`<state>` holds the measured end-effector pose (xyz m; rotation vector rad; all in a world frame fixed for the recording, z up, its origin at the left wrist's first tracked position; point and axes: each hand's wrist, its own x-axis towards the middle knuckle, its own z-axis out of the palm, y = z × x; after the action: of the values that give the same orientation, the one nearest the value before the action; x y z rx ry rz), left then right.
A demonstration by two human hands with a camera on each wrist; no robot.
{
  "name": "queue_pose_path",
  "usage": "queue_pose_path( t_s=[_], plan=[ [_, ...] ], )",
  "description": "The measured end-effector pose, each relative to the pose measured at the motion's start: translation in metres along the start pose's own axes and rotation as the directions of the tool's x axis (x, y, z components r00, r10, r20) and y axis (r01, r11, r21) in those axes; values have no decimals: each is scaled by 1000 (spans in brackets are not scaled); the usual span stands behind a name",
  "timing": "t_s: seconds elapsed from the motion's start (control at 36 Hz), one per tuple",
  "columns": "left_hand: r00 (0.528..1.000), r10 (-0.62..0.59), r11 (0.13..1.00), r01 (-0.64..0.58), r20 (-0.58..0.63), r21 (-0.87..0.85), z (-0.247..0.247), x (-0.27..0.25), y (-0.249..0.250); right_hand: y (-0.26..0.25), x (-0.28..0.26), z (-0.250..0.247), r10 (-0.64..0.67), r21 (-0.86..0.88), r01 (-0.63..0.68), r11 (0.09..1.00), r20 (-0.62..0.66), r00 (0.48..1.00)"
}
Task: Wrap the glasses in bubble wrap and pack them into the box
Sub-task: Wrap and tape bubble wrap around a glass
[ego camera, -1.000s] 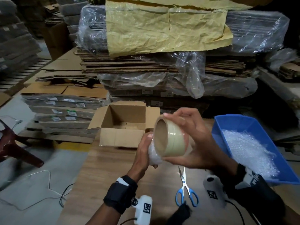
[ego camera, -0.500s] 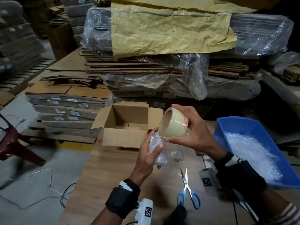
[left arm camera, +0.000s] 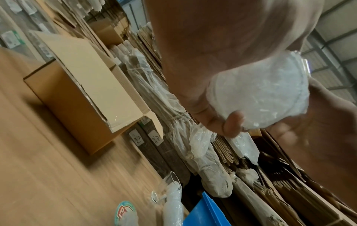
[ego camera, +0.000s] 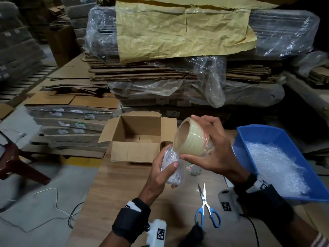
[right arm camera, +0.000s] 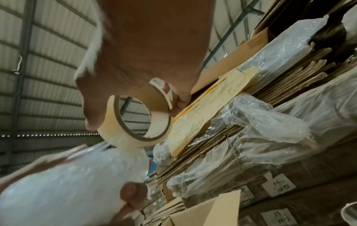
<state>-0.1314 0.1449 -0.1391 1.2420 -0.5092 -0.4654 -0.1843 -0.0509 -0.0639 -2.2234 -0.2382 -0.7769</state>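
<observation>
Two hands (ego camera: 160, 171) (ego camera: 216, 152) hold wrapped glass (ego camera: 171, 168) and tape roll (ego camera: 189, 139) before box (ego camera: 137, 151).

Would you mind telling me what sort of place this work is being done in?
Most likely a packaging warehouse or packing station: stacks of flattened cardboard cartons wrapped in plastic film, a corrugated metal roof overhead, and a wooden table holding an open cardboard box.

A glass bundled in clear bubble wrap (ego camera: 171, 168) is held above the wooden table. Behind it stands an open brown cardboard box (ego camera: 137, 139), flaps spread. A blue plastic bin (ego camera: 249, 134) holds loose bubble wrap (ego camera: 277, 168).
</observation>
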Motion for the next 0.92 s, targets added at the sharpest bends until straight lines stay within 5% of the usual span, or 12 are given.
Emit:
queue_pose_path(
  t_s=[0.17, 0.31, 0.5, 0.61, 0.78, 0.83, 0.92],
  plan=[
    [998, -66, 997, 65, 23, 33, -7, 2, 4, 4, -3, 11, 65, 70, -64, 995, -12, 998],
    [988, -144, 987, 141, 48, 73, -16, -5, 5, 10, -3, 3, 168, 518, -304, 800, 293, 941],
    [972, -231, 968, 224, 50, 112, -21, -12, 3, 16, 4, 1, 204, 470, -396, 789, 406, 891],
    [970, -234, 968, 227, 62, 103, -23, -10, 12, 3, 0, -2, 162, 456, -299, 838, 315, 935],
    [967, -242, 969, 236, 79, 72, -37, -6, 21, -13, 5, -3, -137, 89, 131, 987, 60, 989],
    [963, -261, 964, 257, 69, 61, -38, -11, 25, -7, 14, -14, -150, -21, 149, 989, -57, 987],
    [962, -243, 969, 235, 127, 74, -30, -13, 27, -1, 23, -22, -138, -59, 135, 989, -41, 990]
  ],
)
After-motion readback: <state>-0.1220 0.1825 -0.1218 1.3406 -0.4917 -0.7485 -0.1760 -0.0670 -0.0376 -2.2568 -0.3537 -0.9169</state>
